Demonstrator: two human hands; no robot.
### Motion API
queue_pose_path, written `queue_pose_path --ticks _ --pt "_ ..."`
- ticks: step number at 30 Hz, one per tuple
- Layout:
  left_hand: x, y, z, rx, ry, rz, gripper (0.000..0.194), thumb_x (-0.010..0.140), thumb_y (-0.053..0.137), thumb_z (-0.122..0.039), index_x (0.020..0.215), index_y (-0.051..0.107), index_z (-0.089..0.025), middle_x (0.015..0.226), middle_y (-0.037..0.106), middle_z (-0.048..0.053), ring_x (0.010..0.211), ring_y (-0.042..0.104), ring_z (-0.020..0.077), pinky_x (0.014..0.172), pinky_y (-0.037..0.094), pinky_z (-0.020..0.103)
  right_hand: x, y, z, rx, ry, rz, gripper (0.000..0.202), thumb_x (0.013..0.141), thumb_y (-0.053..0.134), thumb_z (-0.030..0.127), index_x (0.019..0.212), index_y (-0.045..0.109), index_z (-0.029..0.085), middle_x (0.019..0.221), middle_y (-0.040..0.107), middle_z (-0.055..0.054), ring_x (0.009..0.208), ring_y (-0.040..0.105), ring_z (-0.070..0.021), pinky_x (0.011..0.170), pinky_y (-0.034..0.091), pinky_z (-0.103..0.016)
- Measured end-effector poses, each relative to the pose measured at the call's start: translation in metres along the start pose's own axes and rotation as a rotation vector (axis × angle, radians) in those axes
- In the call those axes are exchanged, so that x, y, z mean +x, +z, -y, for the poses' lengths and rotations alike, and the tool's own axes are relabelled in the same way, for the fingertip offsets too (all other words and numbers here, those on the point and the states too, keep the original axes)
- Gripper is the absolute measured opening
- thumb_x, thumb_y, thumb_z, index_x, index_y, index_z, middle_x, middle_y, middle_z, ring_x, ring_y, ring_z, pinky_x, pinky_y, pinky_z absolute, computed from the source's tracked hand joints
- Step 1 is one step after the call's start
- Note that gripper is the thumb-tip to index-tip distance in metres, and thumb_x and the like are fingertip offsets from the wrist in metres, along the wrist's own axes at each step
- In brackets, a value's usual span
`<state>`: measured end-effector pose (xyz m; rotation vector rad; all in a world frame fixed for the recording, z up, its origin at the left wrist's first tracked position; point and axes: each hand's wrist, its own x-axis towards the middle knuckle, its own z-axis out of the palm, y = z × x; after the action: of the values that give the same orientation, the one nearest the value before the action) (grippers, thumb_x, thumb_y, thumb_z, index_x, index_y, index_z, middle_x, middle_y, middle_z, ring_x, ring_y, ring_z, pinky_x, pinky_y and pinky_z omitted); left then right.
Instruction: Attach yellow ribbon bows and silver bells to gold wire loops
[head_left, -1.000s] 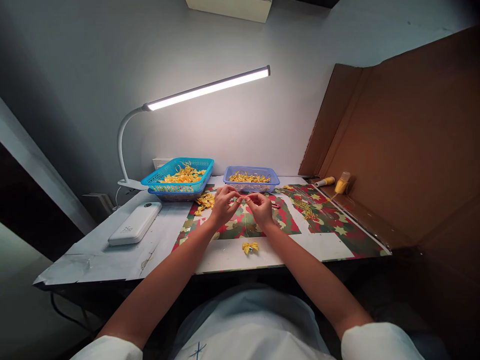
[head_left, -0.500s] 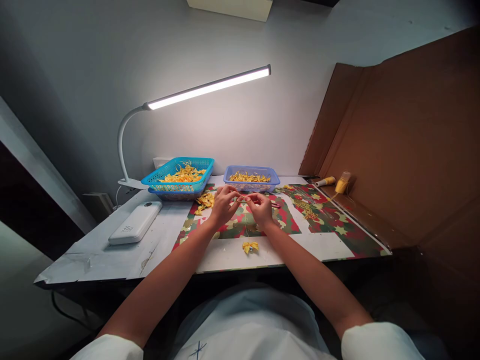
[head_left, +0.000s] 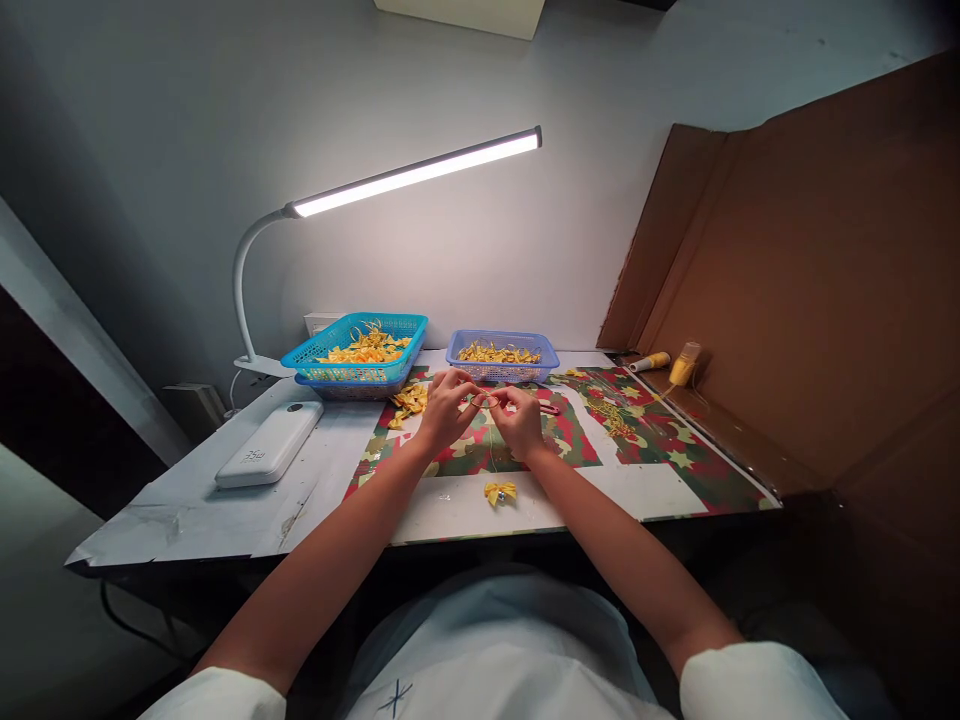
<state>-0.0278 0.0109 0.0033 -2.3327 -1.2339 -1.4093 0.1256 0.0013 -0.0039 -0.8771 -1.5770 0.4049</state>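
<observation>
Over the middle of the table, my left hand (head_left: 448, 410) and my right hand (head_left: 519, 422) meet fingertip to fingertip. Both pinch a thin yellowish loop of cord (head_left: 484, 405), which curves between the fingers. A fine pale thread (head_left: 492, 446) hangs from the fingertips toward a small yellow ribbon bow (head_left: 500, 493) on the front strip of the table. Something small and shiny shows at the bow's middle. Exactly where the thread joins the loop is too small to tell.
Yellow ribbon pieces fill a turquoise basket (head_left: 292, 358) and a purple-blue basket (head_left: 553, 362). More bows (head_left: 409, 405) and tangled yellow cords (head_left: 615, 418) lie around. A white power bank (head_left: 270, 446), a desk lamp (head_left: 241, 270), thread spools (head_left: 684, 366) and a cardboard wall (head_left: 810, 270) surround the work.
The loop of cord shows wider between my fingertips, and my right fingers have shifted slightly. The bow stays where it was.
</observation>
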Motion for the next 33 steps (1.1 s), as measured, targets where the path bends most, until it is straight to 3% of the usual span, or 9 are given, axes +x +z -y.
queue_pose_path --ticks 12,33 --pt "0.0002 -0.0042 -0.0018 0.043 0.031 -0.004 0.008 0.081 0.066 -0.028 0.079 0.070 -0.021 0.095 0.060 0.006 0.096 0.052 0.0238 0.090 0.040 0.038 0.0019 -0.0001 -0.0029 -0.039 0.016 -0.030 0.018 0.076 0.054 0.031 0.068 0.064 0.018 0.064 0.066 -0.004 0.062 0.056 -0.0171 0.063 0.044 -0.029" --pt "0.0003 -0.0026 -0.0019 -0.019 -0.037 -0.007 0.016 0.086 0.060 -0.029 0.077 0.071 -0.021 0.091 0.058 0.005 0.092 0.052 0.0215 0.087 0.039 0.037 0.0010 0.0011 -0.0042 -0.021 0.036 -0.036 0.019 0.077 0.056 0.032 0.068 0.066 0.018 0.066 0.068 -0.004 0.063 0.058 -0.0175 0.066 0.046 -0.030"
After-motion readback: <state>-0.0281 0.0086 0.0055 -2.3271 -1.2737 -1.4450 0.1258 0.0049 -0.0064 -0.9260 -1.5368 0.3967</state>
